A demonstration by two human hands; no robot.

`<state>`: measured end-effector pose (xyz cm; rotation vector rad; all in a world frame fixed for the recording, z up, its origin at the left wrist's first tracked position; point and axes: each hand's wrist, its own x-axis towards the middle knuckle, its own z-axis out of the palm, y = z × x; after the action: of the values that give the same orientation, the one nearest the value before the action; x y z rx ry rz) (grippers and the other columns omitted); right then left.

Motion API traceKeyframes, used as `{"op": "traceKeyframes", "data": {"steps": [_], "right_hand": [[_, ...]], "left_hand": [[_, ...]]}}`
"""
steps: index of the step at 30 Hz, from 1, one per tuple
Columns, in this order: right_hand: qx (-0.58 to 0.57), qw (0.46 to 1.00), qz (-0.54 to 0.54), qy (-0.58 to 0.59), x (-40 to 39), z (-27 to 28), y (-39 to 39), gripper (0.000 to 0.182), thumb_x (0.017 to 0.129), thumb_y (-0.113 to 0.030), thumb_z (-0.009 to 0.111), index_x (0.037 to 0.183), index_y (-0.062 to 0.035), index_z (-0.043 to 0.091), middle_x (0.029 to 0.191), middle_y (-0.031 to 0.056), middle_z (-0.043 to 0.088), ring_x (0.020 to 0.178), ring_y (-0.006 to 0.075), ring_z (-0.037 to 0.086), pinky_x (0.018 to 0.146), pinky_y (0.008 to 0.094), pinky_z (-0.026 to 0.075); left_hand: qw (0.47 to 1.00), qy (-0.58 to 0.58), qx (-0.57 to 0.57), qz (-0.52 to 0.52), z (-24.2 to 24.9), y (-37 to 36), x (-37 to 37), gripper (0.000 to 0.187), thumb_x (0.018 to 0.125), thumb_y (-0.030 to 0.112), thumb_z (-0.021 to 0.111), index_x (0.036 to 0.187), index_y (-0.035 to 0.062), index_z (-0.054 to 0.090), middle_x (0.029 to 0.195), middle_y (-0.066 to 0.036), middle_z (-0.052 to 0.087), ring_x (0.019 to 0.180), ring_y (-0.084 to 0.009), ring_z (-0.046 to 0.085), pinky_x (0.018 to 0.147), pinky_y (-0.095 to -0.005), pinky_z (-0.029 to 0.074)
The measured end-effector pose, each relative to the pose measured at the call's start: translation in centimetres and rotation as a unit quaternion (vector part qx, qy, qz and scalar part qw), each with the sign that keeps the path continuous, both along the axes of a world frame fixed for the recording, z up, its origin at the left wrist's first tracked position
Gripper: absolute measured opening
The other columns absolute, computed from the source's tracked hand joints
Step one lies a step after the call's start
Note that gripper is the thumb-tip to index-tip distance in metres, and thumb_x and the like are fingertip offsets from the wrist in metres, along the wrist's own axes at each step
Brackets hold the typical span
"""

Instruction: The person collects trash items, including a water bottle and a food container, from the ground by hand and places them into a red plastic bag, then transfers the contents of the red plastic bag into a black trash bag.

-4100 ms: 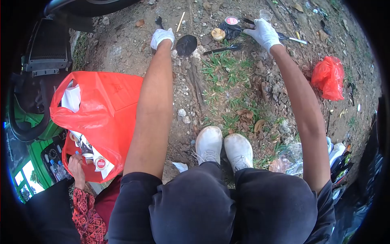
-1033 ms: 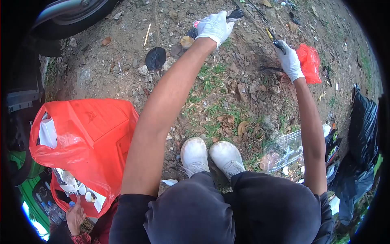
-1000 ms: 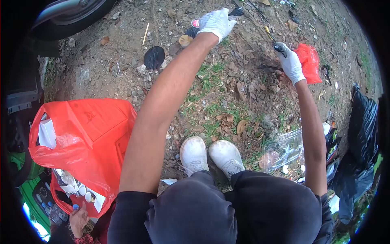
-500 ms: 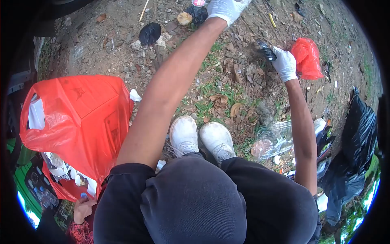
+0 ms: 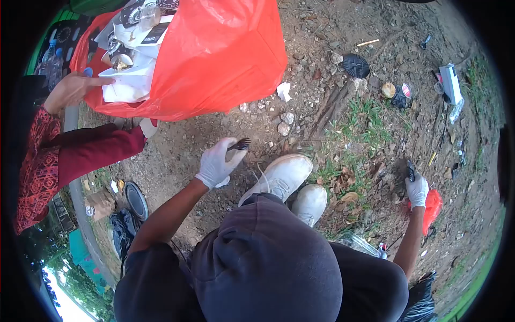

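My left hand (image 5: 219,162), in a white glove, pinches a black plastic fork (image 5: 241,144) by my white shoes. Over on the right, my gloved right hand (image 5: 417,191) is closed around black plastic cutlery (image 5: 411,169), its ends sticking out past the fingers. A crumpled red plastic bag (image 5: 432,211) is right beside that hand, partly behind it. Beyond my left hand stands a large red bag (image 5: 230,59) with its mouth open to the left, stuffed with white boxes (image 5: 130,86), cups and paper.
Another person's hand (image 5: 72,90) is at the mouth of the large red bag. A black round lid (image 5: 356,65), a white box (image 5: 450,83), a yellowish disc (image 5: 388,89) and a stick (image 5: 368,42) lie on the dirt. Clear plastic (image 5: 358,244) and a black bag (image 5: 421,300) are near my right leg.
My left hand has come back from far ahead to near my shoes, now with a fork in it. The view has turned left, showing more of the other person. My right hand still grips the cutlery.
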<state>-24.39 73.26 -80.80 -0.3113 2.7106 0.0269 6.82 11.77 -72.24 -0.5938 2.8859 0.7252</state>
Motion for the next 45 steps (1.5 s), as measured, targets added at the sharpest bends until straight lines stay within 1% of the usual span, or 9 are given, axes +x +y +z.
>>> {"op": "traceKeyframes", "data": {"steps": [10, 15, 21, 25, 29, 35, 39, 41, 45], "right_hand": [[-0.446, 0.888, -0.079, -0.079, -5.5, 3.1, -13.5, 0.022, 0.103, -0.01, 0.054, 0.118, 0.0003, 0.066, 0.079, -0.0042, 0.057, 0.068, 0.0065, 0.05, 0.061, 0.0266, 0.041], [-0.555, 0.781, -0.056, -0.279, 0.1, 4.6, -29.1, 0.022, 0.106, -0.013, 0.055, 0.123, -0.0008, 0.061, 0.079, -0.0038, 0.054, 0.067, 0.0054, 0.045, 0.061, 0.026, 0.04], [-0.546, 0.746, -0.032, -0.38, 8.7, 3.2, -43.7, 0.033, 0.106, -0.018, 0.058, 0.13, 0.0034, 0.051, 0.082, 0.0051, 0.061, 0.067, 0.0168, 0.057, 0.063, 0.0345, 0.049], [-0.423, 0.859, 0.152, -0.245, 11.9, 2.1, -45.6, 0.057, 0.097, -0.018, 0.062, 0.145, 0.0076, 0.044, 0.105, 0.0305, 0.072, 0.099, 0.0468, 0.072, 0.085, 0.0481, 0.056], [-0.459, 0.812, 0.291, -0.213, 14.1, -1.5, -44.0, 0.081, 0.092, -0.01, 0.058, 0.163, 0.0074, 0.023, 0.148, 0.04, 0.048, 0.132, 0.0467, 0.058, 0.109, 0.0477, 0.048], [-0.517, 0.711, 0.336, -0.339, 15.0, 1.7, -43.6, 0.09, 0.1, -0.018, 0.063, 0.168, 0.0024, 0.008, 0.167, 0.0302, 0.032, 0.158, 0.0393, 0.03, 0.129, 0.0417, 0.026], [-0.552, 0.699, 0.244, -0.385, 13.7, 2.1, -43.3, 0.082, 0.103, -0.019, 0.062, 0.168, 0.0002, 0.015, 0.16, 0.0302, 0.044, 0.149, 0.0376, 0.046, 0.125, 0.0413, 0.035], [-0.544, 0.733, 0.205, -0.354, 11.4, 2.8, -41.4, 0.074, 0.104, -0.012, 0.061, 0.168, -0.0071, 0.025, 0.15, 0.0235, 0.056, 0.13, 0.0328, 0.061, 0.112, 0.0435, 0.049], [-0.585, 0.725, 0.089, -0.353, 7.0, 3.0, -36.9, 0.063, 0.106, -0.015, 0.059, 0.164, -0.0078, 0.036, 0.136, 0.0144, 0.065, 0.116, 0.0236, 0.064, 0.106, 0.039, 0.051]], "left_hand": [[0.88, -0.112, -0.103, 0.449, -5.4, -14.0, 16.9, 0.061, 0.093, 0.049, 0.076, 0.123, -0.0028, 0.065, 0.119, -0.032, 0.07, 0.113, -0.0478, 0.067, 0.096, -0.0518, 0.054], [0.89, 0.082, -0.337, 0.296, -4.3, -7.5, 11.7, 0.063, 0.085, 0.034, 0.086, 0.133, -0.0007, 0.063, 0.148, -0.031, 0.05, 0.139, -0.0504, 0.043, 0.118, -0.0571, 0.036], [0.947, 0.089, 0.295, 0.094, -2.4, 3.3, -4.2, 0.053, 0.1, 0.035, 0.073, 0.139, 0.0007, 0.062, 0.148, -0.019, 0.059, 0.142, -0.0297, 0.052, 0.12, -0.0417, 0.039], [0.683, 0.123, 0.661, 0.286, -3.2, 8.3, -9.9, 0.074, 0.099, 0.041, 0.075, 0.153, 0.0011, 0.045, 0.143, -0.008, 0.058, 0.135, -0.0192, 0.055, 0.117, -0.0359, 0.04], [0.515, 0.129, 0.728, 0.434, -7.1, 7.9, -9.3, 0.033, 0.102, 0.035, 0.072, 0.119, 0.0077, 0.069, 0.112, -0.002, 0.068, 0.104, -0.0141, 0.064, 0.093, -0.0335, 0.052], [0.523, 0.205, 0.645, 0.518, -5.9, 4.6, -5.9, 0.026, 0.11, 0.034, 0.062, 0.102, 0.0098, 0.06, 0.096, -0.007, 0.066, 0.09, -0.0232, 0.065, 0.09, -0.0422, 0.057], [0.724, 0.238, 0.341, 0.55, -3.2, -3.1, -0.3, 0.033, 0.105, 0.039, 0.067, 0.089, 0.0137, 0.054, 0.066, 0.006, 0.041, 0.053, -0.0096, 0.041, 0.057, -0.0355, 0.046], [0.856, 0.205, 0.042, 0.473, -3.1, -7.5, 4.1, 0.049, 0.104, 0.038, 0.069, 0.124, -0.0067, 0.067, 0.103, -0.016, 0.076, 0.093, -0.0296, 0.072, 0.084, -0.0414, 0.055], [0.816, -0.09, -0.191, 0.537, -3.7, -12.5, 11.7, 0.049, 0.1, 0.045, 0.068, 0.112, -0.0031, 0.063, 0.104, -0.032, 0.074, 0.101, -0.0514, 0.071, 0.086, -0.0565, 0.054]]}}
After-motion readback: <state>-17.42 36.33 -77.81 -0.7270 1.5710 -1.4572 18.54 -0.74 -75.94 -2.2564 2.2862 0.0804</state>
